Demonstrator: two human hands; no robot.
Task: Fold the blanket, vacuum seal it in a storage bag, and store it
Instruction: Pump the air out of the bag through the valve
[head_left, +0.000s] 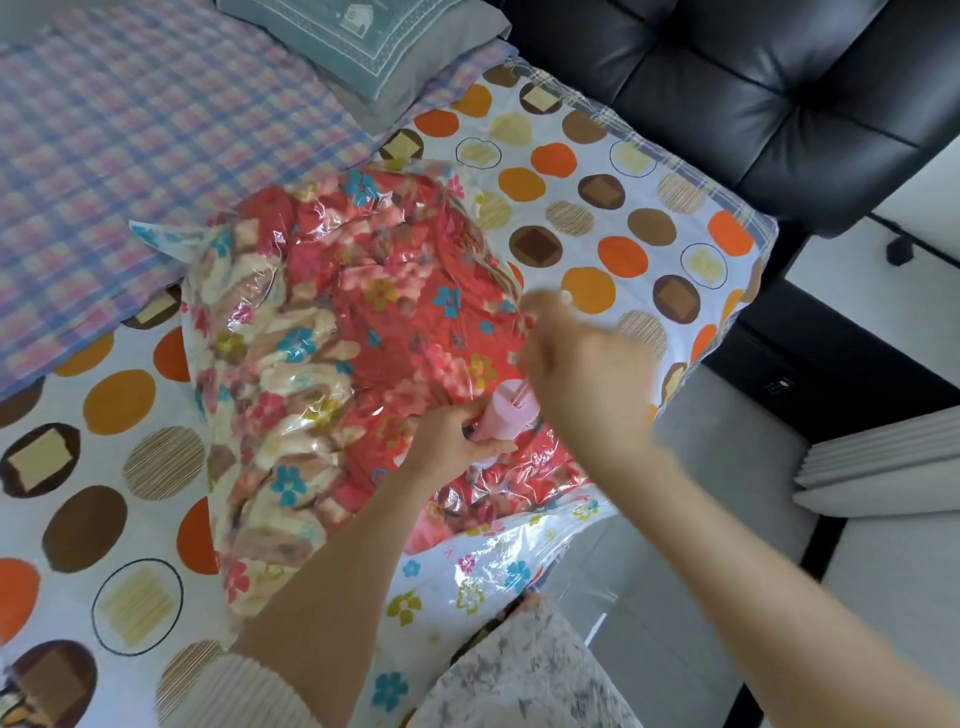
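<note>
Red flowery blanket (395, 291) inside clear bag (519, 566), on spotty bed (623, 208). Pink pump (506, 410) in curled left hand (447, 436); its handle (563, 297) pinched by blurry right hand (587, 374).

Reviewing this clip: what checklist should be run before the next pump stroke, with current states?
1. The blanket is inside the storage bag: ok.
2. The left hand grips the pump barrel near its base: ok.
3. The right hand holds the plunger rod: ok, though blurred.
4. Pump seated on the valve: cannot tell, the left hand hides it.
5. Bag's zip closed: cannot tell.
6. Bag fully supported on the bed: not ok, its near end overhangs the edge.
</note>
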